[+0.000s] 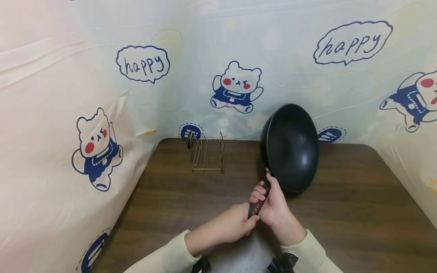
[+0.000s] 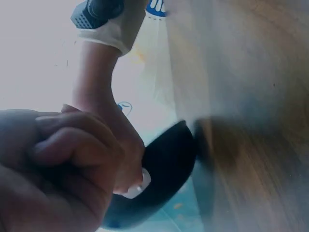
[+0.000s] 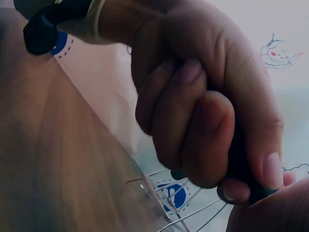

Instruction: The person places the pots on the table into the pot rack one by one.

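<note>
In the head view a black wok [image 1: 293, 148] is tilted on its side, its dark hollow turned to the right, above the right half of the wooden table. Both hands hold its dark handle [image 1: 258, 201], which carries red lettering. My right hand [image 1: 276, 204] grips the part nearer the wok, fingers curled round it, as the right wrist view of the hand [image 3: 193, 111] also shows. My left hand [image 1: 235, 222] grips the end nearer my body. In the left wrist view the curled left hand [image 2: 63, 164] hides the handle, and the wok [image 2: 169, 169] is partly visible beyond.
A metal wire rack [image 1: 207, 168] stands near the table's back edge, left of the wok, with a small black round piece [image 1: 190, 140] at its upper left. Printed curtains [image 1: 290, 76] surround the wooden table [image 1: 164, 212] at the back and sides.
</note>
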### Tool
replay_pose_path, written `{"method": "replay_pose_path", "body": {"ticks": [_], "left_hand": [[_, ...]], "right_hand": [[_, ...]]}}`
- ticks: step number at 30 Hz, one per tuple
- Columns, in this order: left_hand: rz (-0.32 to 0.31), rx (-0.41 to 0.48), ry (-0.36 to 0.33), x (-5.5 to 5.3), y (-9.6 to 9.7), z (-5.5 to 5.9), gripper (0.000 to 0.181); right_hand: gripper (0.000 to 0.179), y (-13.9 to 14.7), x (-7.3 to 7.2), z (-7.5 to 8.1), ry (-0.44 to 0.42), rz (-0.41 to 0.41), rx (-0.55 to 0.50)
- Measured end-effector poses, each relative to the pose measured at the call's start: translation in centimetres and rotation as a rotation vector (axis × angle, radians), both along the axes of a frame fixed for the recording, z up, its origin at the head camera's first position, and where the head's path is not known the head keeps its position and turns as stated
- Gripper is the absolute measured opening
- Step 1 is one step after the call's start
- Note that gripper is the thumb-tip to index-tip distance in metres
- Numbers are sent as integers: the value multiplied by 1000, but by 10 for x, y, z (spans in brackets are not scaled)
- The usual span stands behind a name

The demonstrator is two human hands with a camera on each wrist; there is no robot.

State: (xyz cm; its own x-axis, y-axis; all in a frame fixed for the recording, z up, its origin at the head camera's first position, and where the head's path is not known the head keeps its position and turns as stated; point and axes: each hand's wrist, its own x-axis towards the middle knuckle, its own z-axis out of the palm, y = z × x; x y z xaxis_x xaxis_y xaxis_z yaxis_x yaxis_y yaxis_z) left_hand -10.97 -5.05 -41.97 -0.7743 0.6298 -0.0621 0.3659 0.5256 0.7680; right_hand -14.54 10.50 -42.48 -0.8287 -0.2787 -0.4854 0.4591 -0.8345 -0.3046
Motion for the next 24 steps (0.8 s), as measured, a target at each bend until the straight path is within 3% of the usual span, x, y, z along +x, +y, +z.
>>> {"method": "replay_pose_path", "body": {"ticks": [5, 9, 16, 20, 24], "left_hand": [[69, -172, 258, 14, 4, 2, 15], [127, -261, 388, 24, 7, 0, 18], [295, -404, 695, 40, 14, -11, 29], [366, -442, 821, 42, 16, -18, 32], [431, -444, 970, 42, 14, -25, 36]], "right_hand": [[41, 0, 2, -2, 14, 68, -54], [43, 1, 3, -6, 88, 126, -107], [49, 3, -1, -15, 362, 264, -228], [48, 0, -8, -24, 534, 342, -342], [45, -6, -16, -31, 644, 403, -441]]}}
